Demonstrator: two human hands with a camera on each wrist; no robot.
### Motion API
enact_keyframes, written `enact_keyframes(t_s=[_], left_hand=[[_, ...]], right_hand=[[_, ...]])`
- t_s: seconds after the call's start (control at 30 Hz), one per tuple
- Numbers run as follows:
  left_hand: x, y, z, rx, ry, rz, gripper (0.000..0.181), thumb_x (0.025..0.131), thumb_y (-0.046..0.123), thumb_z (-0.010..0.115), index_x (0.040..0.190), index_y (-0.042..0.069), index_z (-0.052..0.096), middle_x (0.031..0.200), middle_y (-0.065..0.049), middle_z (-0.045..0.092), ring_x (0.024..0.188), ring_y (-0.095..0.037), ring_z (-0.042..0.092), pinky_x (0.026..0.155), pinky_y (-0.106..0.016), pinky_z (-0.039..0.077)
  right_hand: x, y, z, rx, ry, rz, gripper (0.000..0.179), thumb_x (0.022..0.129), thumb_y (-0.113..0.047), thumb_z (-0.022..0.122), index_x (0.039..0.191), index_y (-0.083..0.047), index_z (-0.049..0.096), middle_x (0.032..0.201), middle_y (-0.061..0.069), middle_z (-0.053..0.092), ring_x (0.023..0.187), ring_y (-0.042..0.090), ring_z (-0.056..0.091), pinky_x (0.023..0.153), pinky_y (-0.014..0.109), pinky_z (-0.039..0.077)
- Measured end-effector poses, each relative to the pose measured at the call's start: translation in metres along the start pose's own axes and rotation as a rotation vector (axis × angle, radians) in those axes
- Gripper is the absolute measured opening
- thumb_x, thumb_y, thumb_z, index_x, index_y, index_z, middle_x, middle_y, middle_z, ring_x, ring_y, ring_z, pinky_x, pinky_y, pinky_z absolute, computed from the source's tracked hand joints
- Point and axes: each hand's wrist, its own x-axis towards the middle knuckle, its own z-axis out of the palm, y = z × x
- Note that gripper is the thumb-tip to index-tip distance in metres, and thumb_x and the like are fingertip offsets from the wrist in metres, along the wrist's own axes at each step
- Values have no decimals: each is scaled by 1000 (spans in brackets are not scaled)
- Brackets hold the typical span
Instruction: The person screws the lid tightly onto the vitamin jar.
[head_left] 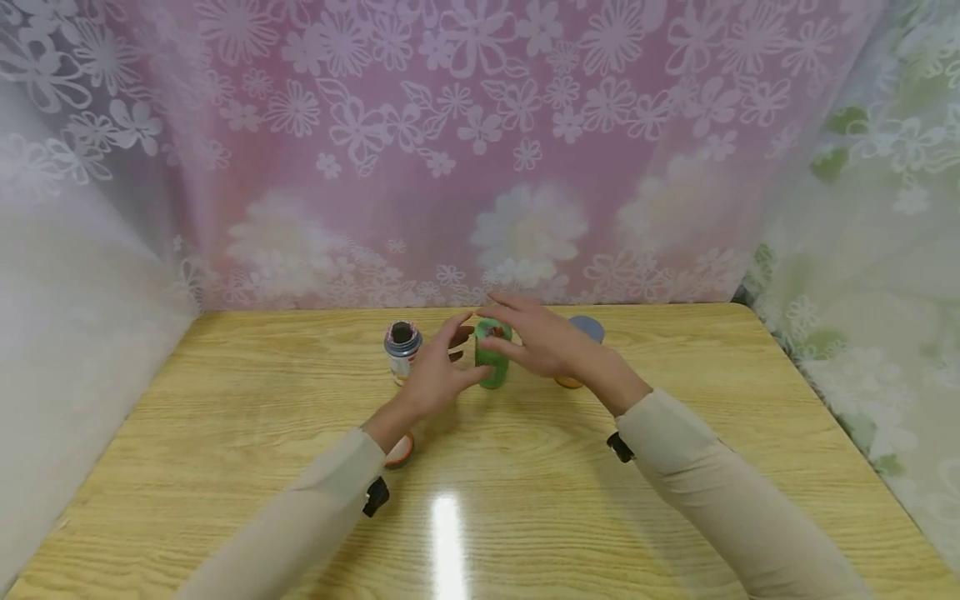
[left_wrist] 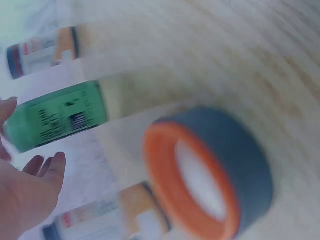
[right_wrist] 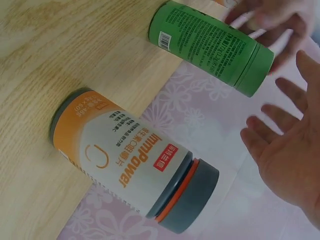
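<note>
A green canister (head_left: 491, 377) stands upright at the middle of the table, between both hands. My left hand (head_left: 437, 372) is at its left side, fingers spread and slightly bent; in the left wrist view a small gap shows between those fingertips and the green canister (left_wrist: 62, 116). Over its top right reaches my right hand (head_left: 546, 337), which appears in the right wrist view as an open palm (right_wrist: 295, 145) apart from the canister (right_wrist: 210, 47). To the left is a white-and-orange bottle (head_left: 402, 364) without its lid, its mouth uncovered.
A capped white-and-orange bottle (right_wrist: 125, 155) stands right of the canister, partly behind my right forearm in the head view. A dark lid with an orange rim (left_wrist: 215, 170) lies on the table (head_left: 525, 500) near my left wrist. Flowered curtains (head_left: 480, 150) hang behind and beside the table.
</note>
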Motion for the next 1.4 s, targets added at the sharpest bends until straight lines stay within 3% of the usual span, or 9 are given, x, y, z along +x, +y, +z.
enact_keyframes(t_s=[0.2,0.33,0.43,0.53,0.7,0.83,0.97,1.13,1.4], left_hand=[[-10,20,-28,221,99,174,71,85,22,76,144,8,40,134,-13,51,120,-26,51,92,-42,48],[-15,20,-49,442,177,222,68,84,30,75,142,10,45,134,-11,52,110,-29,56,84,-46,50],[-18,12,-64,532,228,230,71,83,36,75,142,13,45,135,-11,51,108,-32,56,79,-49,51],[-21,2,-78,548,259,220,74,81,42,76,142,15,46,137,-11,50,115,-33,53,81,-51,50],[-28,-15,-95,560,219,123,82,78,52,74,145,19,41,141,-10,45,123,-34,47,88,-56,45],[-34,-29,-103,486,117,15,91,77,56,74,149,17,34,146,-11,38,130,-33,39,96,-58,39],[-37,-41,-105,288,36,-47,92,79,48,76,150,13,30,146,-12,37,130,-33,40,102,-53,36],[-36,-53,-103,90,-6,-89,87,80,36,79,149,13,31,145,-16,38,128,-37,41,102,-52,37],[-32,-59,-99,-89,-75,-158,78,84,20,76,147,5,32,142,-20,39,128,-42,40,102,-54,36]], right_hand=[[-4,-7,2,-85,67,27,59,98,-47,48,148,-17,38,157,11,16,141,35,17,107,55,27],[-5,-17,6,-159,83,31,61,98,-49,47,148,-17,37,157,13,15,141,36,16,108,54,26],[-7,-25,11,-215,75,20,62,98,-50,46,149,-17,36,157,13,14,142,34,14,111,51,23],[-10,-34,16,-249,49,14,63,98,-52,44,150,-18,33,158,12,13,143,33,13,113,47,19],[-16,-47,28,-264,26,-20,64,98,-54,42,151,-19,32,158,11,8,143,31,13,113,45,18],[-19,-55,40,-279,57,-73,63,98,-54,44,149,-19,36,158,11,13,142,31,17,112,45,23],[-20,-64,50,-284,77,-103,61,98,-53,44,148,-20,38,158,9,14,143,29,15,113,46,20],[-22,-74,55,-280,92,-128,57,99,-50,45,147,-21,40,158,6,13,144,26,9,115,44,5],[-20,-83,73,-297,36,-203,56,99,-51,45,146,-21,42,157,9,18,142,26,18,115,40,12]])
